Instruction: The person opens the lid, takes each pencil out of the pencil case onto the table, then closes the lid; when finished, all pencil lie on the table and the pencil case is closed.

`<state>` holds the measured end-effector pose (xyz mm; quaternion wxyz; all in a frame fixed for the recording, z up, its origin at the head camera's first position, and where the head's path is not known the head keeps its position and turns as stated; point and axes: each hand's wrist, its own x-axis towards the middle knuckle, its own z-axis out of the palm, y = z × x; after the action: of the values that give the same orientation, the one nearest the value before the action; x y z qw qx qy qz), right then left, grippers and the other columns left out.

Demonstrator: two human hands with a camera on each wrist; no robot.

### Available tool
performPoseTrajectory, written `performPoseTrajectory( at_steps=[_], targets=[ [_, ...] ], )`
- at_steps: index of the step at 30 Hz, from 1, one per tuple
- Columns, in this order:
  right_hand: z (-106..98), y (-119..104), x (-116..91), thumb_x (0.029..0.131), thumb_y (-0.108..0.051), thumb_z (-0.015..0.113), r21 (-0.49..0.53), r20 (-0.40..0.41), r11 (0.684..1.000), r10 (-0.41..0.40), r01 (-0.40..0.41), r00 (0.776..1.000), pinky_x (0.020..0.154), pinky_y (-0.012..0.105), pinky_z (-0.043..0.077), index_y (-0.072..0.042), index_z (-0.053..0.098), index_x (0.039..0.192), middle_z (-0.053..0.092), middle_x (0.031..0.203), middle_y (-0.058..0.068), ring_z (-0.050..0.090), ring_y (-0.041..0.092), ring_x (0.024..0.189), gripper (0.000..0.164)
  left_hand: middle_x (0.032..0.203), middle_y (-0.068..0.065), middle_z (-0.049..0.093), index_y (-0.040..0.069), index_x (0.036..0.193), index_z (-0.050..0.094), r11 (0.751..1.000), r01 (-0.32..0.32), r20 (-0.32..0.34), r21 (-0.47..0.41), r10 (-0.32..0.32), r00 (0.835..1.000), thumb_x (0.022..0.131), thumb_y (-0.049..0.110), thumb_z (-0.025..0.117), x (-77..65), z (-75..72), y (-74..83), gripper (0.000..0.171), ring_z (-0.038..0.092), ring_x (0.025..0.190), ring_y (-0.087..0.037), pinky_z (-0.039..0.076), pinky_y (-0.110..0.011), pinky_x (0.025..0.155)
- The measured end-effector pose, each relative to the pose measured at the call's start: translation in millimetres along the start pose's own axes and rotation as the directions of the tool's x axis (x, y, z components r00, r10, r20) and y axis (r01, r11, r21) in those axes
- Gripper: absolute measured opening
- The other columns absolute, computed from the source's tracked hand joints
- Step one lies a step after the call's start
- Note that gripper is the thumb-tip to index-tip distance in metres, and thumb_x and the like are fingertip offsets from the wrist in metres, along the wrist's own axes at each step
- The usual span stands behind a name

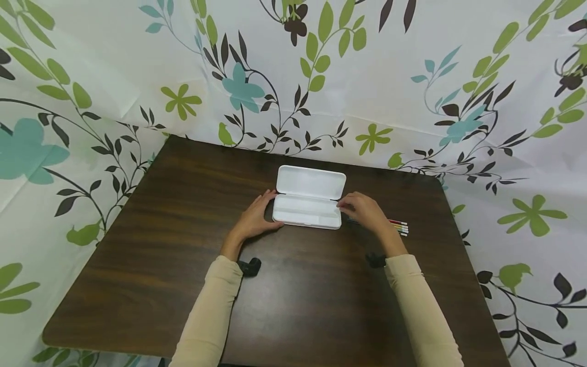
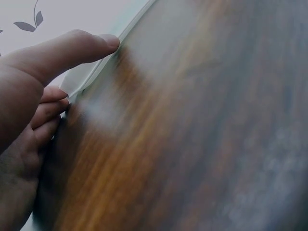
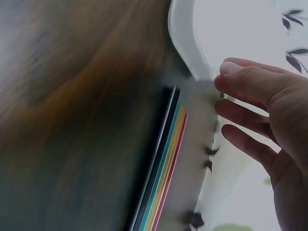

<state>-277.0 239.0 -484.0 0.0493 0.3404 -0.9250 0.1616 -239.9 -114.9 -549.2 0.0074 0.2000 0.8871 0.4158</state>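
A white pencil case [image 1: 306,210] lies on the brown table, its hinged lid [image 1: 312,182] raised at the back. No contents show inside it. My left hand [image 1: 254,218] holds the case's left end, thumb along the front edge and fingers at the back corner. In the left wrist view the thumb [image 2: 84,47] lies along the white rim. My right hand [image 1: 366,211] is at the case's right end, its fingertips right at the edge near the hinge. The right wrist view shows its fingers [image 3: 245,113] loosely bent, nothing between them.
Several coloured pencils [image 3: 163,166] lie side by side just right of the case, partly under my right hand in the head view. The wooden table [image 1: 302,300] backs onto a white leaf-patterned cloth [image 1: 293,76]. Dark wrist mounts [image 1: 249,267] sit at both cuffs.
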Motion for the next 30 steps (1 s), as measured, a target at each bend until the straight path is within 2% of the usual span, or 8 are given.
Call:
performPoseTrajectory(
  at_steps=[6,9,16,24,30],
  targets=[
    [8.3,-6.9,14.7,0.084,-0.014,0.079,-0.016,0.103,1.000,0.010,-0.008,0.995,0.072,0.038,0.051,-0.012,0.076,0.094,0.068,0.091,-0.001,0.059,0.019,0.084,0.011,0.156,-0.015,0.032,0.002,0.147,0.038,1.000,0.007,0.000,-0.002,-0.007,1.000,0.076,0.036,0.085,-1.5,3.3,2.1,0.091,0.017,0.147,-0.026,0.010,-0.034,0.120],
    [11.8,-6.5,19.5,0.084,-0.016,0.079,-0.045,0.128,0.999,0.023,-0.018,0.991,0.072,0.037,0.051,-0.013,0.075,0.094,0.068,0.092,-0.001,0.058,0.018,0.084,0.011,0.155,-0.014,0.032,0.002,0.147,0.038,1.000,0.004,-0.006,0.010,-0.004,1.000,0.076,0.036,0.085,-0.1,2.3,2.1,0.092,0.018,0.147,-0.026,0.010,-0.034,0.120],
    [14.3,-9.1,20.9,0.088,-0.017,0.075,-0.087,0.125,0.996,0.025,-0.014,0.992,0.071,0.037,0.051,-0.014,0.076,0.096,0.068,0.092,-0.002,0.058,0.016,0.084,0.009,0.155,-0.013,0.032,0.004,0.147,0.039,1.000,0.012,-0.003,0.020,-0.012,1.000,0.076,0.037,0.084,1.0,2.2,0.1,0.091,0.018,0.147,-0.025,0.010,-0.034,0.120],
    [18.7,-12.1,24.3,0.084,-0.016,0.079,-0.100,0.128,0.995,-0.010,0.023,0.992,0.068,0.035,0.051,-0.013,0.077,0.095,0.068,0.092,0.000,0.056,0.017,0.082,0.011,0.156,-0.013,0.032,0.004,0.147,0.039,1.000,0.012,-0.004,0.019,-0.012,1.000,0.075,0.037,0.085,-0.1,1.3,-0.8,0.092,0.018,0.147,-0.025,0.010,-0.033,0.120],
    [20.5,-13.1,23.7,0.082,-0.014,0.080,-0.085,0.118,0.996,0.008,0.002,0.993,0.069,0.036,0.051,-0.012,0.078,0.094,0.066,0.090,0.001,0.056,0.017,0.082,0.013,0.156,-0.013,0.033,0.005,0.147,0.039,1.000,0.015,-0.011,0.009,-0.015,1.000,0.074,0.036,0.086,-0.7,2.0,-1.8,0.092,0.018,0.147,-0.025,0.010,-0.033,0.120]
  ],
)
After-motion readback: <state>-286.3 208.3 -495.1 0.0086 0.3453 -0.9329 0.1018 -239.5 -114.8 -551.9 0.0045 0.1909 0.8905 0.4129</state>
